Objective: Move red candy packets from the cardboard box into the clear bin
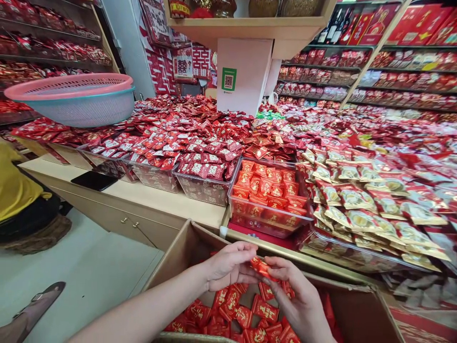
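Note:
Both of my hands are over an open cardboard box (171, 252) that holds many loose red packets with gold print (232, 302). Between my hands is a small red packet (261, 267). My right hand (298, 290) grips its right side between thumb and fingers. My left hand (228, 267) has its curled fingers at the packet's left end, thumb and fingers closed around that side. Just beyond the box stands a clear plastic bin (271, 221) filled with similar red packets in stacked rows.
Bins of dark red packets (205, 164) and cream-gold packets (360, 200) line the counter. A black phone (94, 181) lies on the ledge. Stacked pink and blue baskets (82, 107) stand at left. A person in yellow (17, 186) sits at the left edge. A shelf (246, 24) hangs overhead.

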`<state>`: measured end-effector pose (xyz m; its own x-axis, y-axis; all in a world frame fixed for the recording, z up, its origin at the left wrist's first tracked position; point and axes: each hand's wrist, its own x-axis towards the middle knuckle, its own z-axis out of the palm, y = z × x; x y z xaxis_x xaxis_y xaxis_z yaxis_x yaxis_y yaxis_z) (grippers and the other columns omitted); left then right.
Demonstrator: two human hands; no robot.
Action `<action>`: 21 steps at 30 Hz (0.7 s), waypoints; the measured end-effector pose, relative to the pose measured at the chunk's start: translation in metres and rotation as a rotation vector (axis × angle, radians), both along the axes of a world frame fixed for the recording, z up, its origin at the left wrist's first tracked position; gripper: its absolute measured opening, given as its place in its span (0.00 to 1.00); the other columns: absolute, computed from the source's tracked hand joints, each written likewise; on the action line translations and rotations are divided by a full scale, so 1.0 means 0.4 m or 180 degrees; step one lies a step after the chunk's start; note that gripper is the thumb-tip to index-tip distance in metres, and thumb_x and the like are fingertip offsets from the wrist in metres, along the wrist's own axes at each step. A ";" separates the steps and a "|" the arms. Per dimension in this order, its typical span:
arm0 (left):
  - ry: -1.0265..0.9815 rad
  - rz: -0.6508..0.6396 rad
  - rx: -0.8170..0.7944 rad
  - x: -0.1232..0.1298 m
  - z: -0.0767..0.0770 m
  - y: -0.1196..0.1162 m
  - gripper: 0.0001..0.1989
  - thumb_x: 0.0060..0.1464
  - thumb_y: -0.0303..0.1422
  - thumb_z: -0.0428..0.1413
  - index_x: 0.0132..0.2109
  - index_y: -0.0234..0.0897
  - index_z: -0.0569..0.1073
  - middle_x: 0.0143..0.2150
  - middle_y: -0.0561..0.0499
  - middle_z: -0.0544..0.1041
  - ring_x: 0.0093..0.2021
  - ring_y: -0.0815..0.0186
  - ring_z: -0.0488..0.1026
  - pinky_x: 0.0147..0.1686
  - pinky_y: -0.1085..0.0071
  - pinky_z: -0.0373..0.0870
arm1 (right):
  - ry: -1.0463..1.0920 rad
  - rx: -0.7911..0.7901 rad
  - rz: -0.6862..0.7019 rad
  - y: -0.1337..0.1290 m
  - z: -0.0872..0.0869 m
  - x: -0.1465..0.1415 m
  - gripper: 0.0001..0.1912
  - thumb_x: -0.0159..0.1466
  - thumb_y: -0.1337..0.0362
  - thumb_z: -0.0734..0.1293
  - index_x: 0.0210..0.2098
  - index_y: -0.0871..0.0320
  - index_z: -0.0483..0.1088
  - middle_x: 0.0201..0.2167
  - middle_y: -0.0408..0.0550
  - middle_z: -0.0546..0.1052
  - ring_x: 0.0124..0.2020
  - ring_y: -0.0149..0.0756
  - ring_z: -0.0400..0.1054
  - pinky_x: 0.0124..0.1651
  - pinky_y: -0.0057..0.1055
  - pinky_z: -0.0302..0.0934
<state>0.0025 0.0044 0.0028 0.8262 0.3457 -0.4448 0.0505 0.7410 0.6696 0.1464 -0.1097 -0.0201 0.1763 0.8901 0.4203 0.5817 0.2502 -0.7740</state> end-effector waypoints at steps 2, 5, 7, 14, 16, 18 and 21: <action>0.0030 0.0101 0.0010 -0.002 0.003 -0.002 0.21 0.41 0.30 0.61 0.43 0.35 0.63 0.35 0.51 0.73 0.31 0.71 0.72 0.37 0.70 0.66 | -0.0498 0.0090 0.0126 -0.004 0.002 -0.009 0.08 0.59 0.72 0.60 0.36 0.55 0.66 0.43 0.53 0.69 0.42 0.35 0.66 0.41 0.30 0.65; -0.0017 0.0234 0.0199 -0.002 -0.003 -0.002 0.25 0.37 0.25 0.63 0.44 0.34 0.62 0.36 0.49 0.73 0.32 0.70 0.72 0.35 0.71 0.66 | -0.0712 -0.0054 0.0262 -0.007 0.013 -0.016 0.08 0.59 0.72 0.59 0.35 0.56 0.65 0.46 0.53 0.65 0.44 0.35 0.64 0.42 0.29 0.65; -0.0152 0.0340 0.0450 -0.002 -0.011 -0.002 0.26 0.36 0.25 0.63 0.44 0.34 0.62 0.37 0.48 0.73 0.35 0.67 0.73 0.37 0.69 0.66 | -0.0659 -0.0252 0.0375 -0.008 0.015 -0.017 0.06 0.59 0.71 0.60 0.34 0.56 0.65 0.48 0.54 0.63 0.47 0.36 0.62 0.45 0.30 0.63; -0.0387 0.0231 0.0735 -0.014 -0.017 -0.008 0.27 0.36 0.23 0.63 0.46 0.33 0.64 0.41 0.44 0.74 0.39 0.66 0.72 0.40 0.71 0.65 | -0.0544 0.0094 0.0120 0.003 -0.024 -0.027 0.03 0.57 0.68 0.62 0.32 0.54 0.65 0.43 0.51 0.68 0.45 0.36 0.65 0.44 0.28 0.63; -0.0296 0.0312 0.0505 -0.018 -0.010 -0.007 0.28 0.34 0.23 0.63 0.46 0.34 0.65 0.43 0.43 0.73 0.41 0.64 0.72 0.39 0.70 0.66 | -0.0529 0.0259 0.0057 0.009 -0.028 -0.032 0.04 0.58 0.69 0.62 0.31 0.54 0.65 0.40 0.49 0.69 0.42 0.34 0.67 0.43 0.26 0.64; -0.0208 0.0367 0.0313 -0.019 -0.003 -0.004 0.28 0.34 0.23 0.63 0.46 0.35 0.66 0.45 0.42 0.72 0.41 0.62 0.72 0.37 0.69 0.67 | -0.0555 0.0357 0.0043 0.012 -0.030 -0.036 0.06 0.59 0.70 0.60 0.33 0.53 0.66 0.39 0.49 0.69 0.41 0.33 0.68 0.41 0.24 0.64; -0.0067 0.0323 0.0273 -0.018 0.003 -0.003 0.27 0.36 0.24 0.61 0.47 0.35 0.66 0.46 0.43 0.72 0.37 0.66 0.72 0.33 0.73 0.67 | -0.0854 0.0471 -0.0051 0.012 -0.041 -0.043 0.09 0.60 0.65 0.60 0.40 0.53 0.66 0.44 0.53 0.69 0.44 0.37 0.67 0.42 0.27 0.64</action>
<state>-0.0047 0.0033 0.0041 0.7939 0.4641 -0.3929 -0.0366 0.6815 0.7309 0.1293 -0.1047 -0.0365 0.0550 0.8138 0.5786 0.7651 0.3380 -0.5481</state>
